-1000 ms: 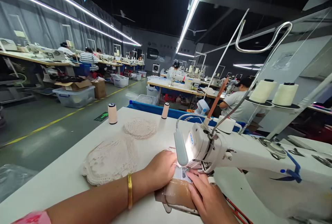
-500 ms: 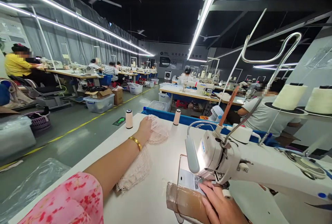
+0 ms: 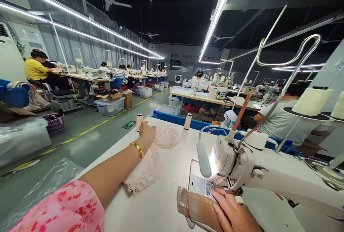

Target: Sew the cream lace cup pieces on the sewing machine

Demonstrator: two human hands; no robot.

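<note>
My left hand (image 3: pixel 146 135), wearing a gold bangle, is over the far left of the white tabletop, beside a pale pink thread spool (image 3: pixel 139 122). Its thumb stands apart from the fingers, which are partly hidden. Right by it, a pale pink lace piece (image 3: pixel 167 137) lies flat; more scalloped lace (image 3: pixel 145 174) spreads below my wrist. My right hand (image 3: pixel 232 210) lies with fingers stretched out at the needle area of a white sewing machine (image 3: pixel 223 156), over a brown block wrapped in clear film (image 3: pixel 197 205). Nothing shows clearly in its fingers.
A second pink spool (image 3: pixel 187 121) stands at the table's back edge by a blue cloth trough (image 3: pixel 172 116). Thread cones (image 3: pixel 311 101) and a bent metal rod (image 3: pixel 288 62) rise at the right. Co-workers sit at other machines; a clear plastic bag (image 3: pixel 51 192) hangs at the left.
My left hand has shifted left off the raised lace piece, which now lies flat on the table. My right hand stays at the machine. The view has turned slightly left.
</note>
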